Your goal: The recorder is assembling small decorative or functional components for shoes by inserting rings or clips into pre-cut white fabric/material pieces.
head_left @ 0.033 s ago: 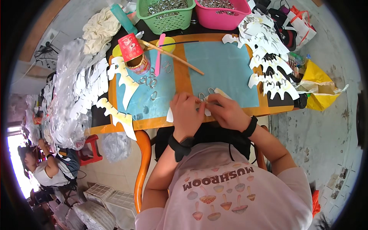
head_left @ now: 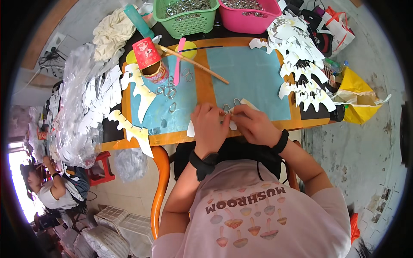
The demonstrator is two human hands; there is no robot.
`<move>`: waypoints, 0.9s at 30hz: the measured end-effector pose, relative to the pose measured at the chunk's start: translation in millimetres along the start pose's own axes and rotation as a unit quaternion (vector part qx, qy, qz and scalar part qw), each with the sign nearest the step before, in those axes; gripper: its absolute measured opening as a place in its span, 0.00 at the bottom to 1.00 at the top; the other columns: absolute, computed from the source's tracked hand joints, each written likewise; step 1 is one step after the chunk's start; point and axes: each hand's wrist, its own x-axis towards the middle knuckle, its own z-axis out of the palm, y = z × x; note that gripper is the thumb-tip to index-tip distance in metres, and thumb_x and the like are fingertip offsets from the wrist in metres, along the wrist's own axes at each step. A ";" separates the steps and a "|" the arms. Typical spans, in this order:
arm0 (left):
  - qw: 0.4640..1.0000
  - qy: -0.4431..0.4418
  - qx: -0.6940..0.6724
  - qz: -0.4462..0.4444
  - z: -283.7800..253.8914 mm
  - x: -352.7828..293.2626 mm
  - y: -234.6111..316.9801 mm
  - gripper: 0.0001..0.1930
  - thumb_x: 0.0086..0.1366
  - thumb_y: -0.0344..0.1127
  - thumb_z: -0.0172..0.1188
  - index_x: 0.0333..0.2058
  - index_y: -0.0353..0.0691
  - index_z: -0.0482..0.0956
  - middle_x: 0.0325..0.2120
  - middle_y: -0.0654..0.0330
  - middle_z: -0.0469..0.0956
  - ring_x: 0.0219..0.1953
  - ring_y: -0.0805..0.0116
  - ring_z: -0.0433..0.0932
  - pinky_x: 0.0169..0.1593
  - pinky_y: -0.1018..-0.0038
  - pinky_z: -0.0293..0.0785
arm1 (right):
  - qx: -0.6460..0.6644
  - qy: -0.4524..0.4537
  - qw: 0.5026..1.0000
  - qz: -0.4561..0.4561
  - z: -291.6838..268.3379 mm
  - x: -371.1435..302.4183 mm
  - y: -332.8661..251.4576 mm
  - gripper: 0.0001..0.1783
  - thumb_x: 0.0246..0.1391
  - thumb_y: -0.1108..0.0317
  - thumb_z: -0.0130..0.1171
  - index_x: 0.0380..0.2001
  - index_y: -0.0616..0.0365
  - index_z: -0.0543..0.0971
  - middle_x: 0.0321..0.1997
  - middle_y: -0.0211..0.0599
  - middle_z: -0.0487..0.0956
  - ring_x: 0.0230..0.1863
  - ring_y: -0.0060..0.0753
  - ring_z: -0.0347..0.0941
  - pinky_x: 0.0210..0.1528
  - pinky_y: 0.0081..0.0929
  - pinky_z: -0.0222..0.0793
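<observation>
Pinching a white cut-out [head_left: 249, 104] between the left hand [head_left: 211, 124] and the right hand [head_left: 258, 127], at the near edge of the blue-covered surface [head_left: 245, 69], close to the body. Keeps the left hand closed over the left part of the cut-out, with fingers bent and fingertips turned toward the middle. Keeps the right hand closed as well, with thumb and index finger drawn together just beside the left fingertips; cannot tell whether a ring shares that pinch.

Appears partway through this piece, as a judgement: shows two upright metal rings [head_left: 227, 107] beside the fingertips, with the rest hidden behind the hands. Shows more done at the right: overlapping bat-wing-shaped cut-outs [head_left: 307, 95], with rings visible on the nearest ones. Seems to leave plenty to do at the left: two yellow-tinged cut-outs [head_left: 144, 96] without visible rings, apparently unworked, near loose rings [head_left: 172, 93] on the surface. Shows more metal pieces in the green basket [head_left: 185, 28] and the pink basket [head_left: 249, 19] at the far edge.

Runs lengthwise from left to right, to judge by the two ends showing past the hands, with the right end slanting farther from the body. Cannot tell which way any points or notches face, with the middle covered.
</observation>
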 end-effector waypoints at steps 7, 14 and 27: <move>0.999 -0.014 0.039 -0.015 5.3 2.2 -0.9 0.03 0.53 0.27 0.65 0.27 0.39 0.82 0.32 0.56 0.75 0.43 0.51 0.73 0.45 0.58 0.64 | -0.025 0.041 0.999 0.002 8.1 15.7 2.7 0.12 0.47 0.79 0.60 0.37 0.60 0.79 0.48 0.38 0.75 0.40 0.45 0.78 0.39 0.37 0.76; 0.995 -0.018 0.080 -0.060 6.0 4.1 5.3 0.12 0.51 0.25 0.66 0.36 0.36 0.77 0.38 0.51 0.71 0.46 0.46 0.68 0.47 0.55 0.63 | -0.064 0.011 0.997 -0.039 4.6 14.5 5.3 0.16 0.41 0.79 0.60 0.38 0.59 0.80 0.46 0.37 0.77 0.42 0.43 0.77 0.42 0.37 0.76; 0.998 -0.001 -0.035 0.049 -9.3 -15.1 -2.9 0.21 0.53 0.16 0.53 0.46 0.39 0.71 0.40 0.58 0.80 0.46 0.53 0.74 0.51 0.61 0.63 | -0.089 -0.003 0.995 -0.048 6.5 13.4 1.9 0.20 0.40 0.79 0.63 0.42 0.57 0.79 0.48 0.37 0.77 0.45 0.43 0.76 0.47 0.36 0.75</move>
